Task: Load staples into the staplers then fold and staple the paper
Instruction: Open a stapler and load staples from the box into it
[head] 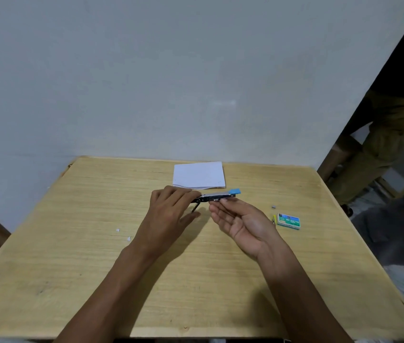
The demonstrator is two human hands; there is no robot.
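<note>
**Item:** small silver-metal stapler [217, 196] with a blue plastic cap at its right-hand end.

**Location:** held just above the light wooden tabletop [72, 256], between the two hands and just in front of the paper.

**Holders:** the left hand [171, 211] lies back-up, its fingers pinching the stapler's rear end. The right hand [242, 220] is turned palm-up with its fingers loosely extended and its tips at the stapler's underside. We cannot tell whether those tips pinch a strip of staples or only touch the metal.

**Condition:** the body lies roughly level and looks dark and narrow. A thin metal rod [195, 207] hangs down from the rear end beside the left hand. We take it for the pusher pulled out of the magazine, though the detail is small.

**Step in hand:** by our reading, this is the loading step. The folded white paper sheet [198, 175] lies flat near the far edge, and we see no staple in it.

**Next move calls for:** seating a staple strip squarely in the channel, sliding the pusher home, then closing the stapler. The left hand should keep the body steady while the right does the fine work.

**Associated items:**
- A green cardboard staple box [289, 221] sits to the right of the right hand, with a yellow inner edge showing.
- A small grey staple fragment [273, 207] lies just beyond the box.
- Two white paper scraps [118, 230] lie to the left of the left forearm.
</note>
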